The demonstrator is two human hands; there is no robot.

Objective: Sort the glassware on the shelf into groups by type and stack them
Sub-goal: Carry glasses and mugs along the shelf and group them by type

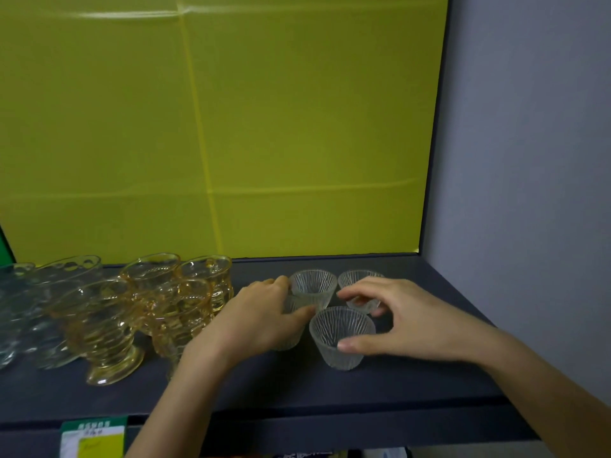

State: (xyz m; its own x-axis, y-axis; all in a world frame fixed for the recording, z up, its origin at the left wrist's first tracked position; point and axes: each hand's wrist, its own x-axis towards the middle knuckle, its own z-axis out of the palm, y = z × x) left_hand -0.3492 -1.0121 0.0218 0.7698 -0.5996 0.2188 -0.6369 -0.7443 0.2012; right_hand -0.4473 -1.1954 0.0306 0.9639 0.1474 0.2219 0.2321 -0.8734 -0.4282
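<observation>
Several small clear ribbed cups stand at the right of the dark shelf [406, 388]. My left hand [261, 317] has its thumb and forefinger closed around the back-left ribbed cup [313, 285]. Another ribbed cup [291, 340] is partly hidden under that hand. My right hand [410, 322] is spread with its fingers apart. Its thumb touches the side of the front ribbed cup [340, 332], and its forefinger reaches across the back-right ribbed cup [358, 279]. Several amber footed glasses [109, 328] cluster to the left. Clear bubbled glasses [23, 312] stand at the far left.
A yellow panel [264, 143] closes the back of the shelf and a grey wall [529, 193] bounds it on the right. A green and white label [94, 436] hangs on the shelf's front edge. Bare shelf surface lies in front of the cups.
</observation>
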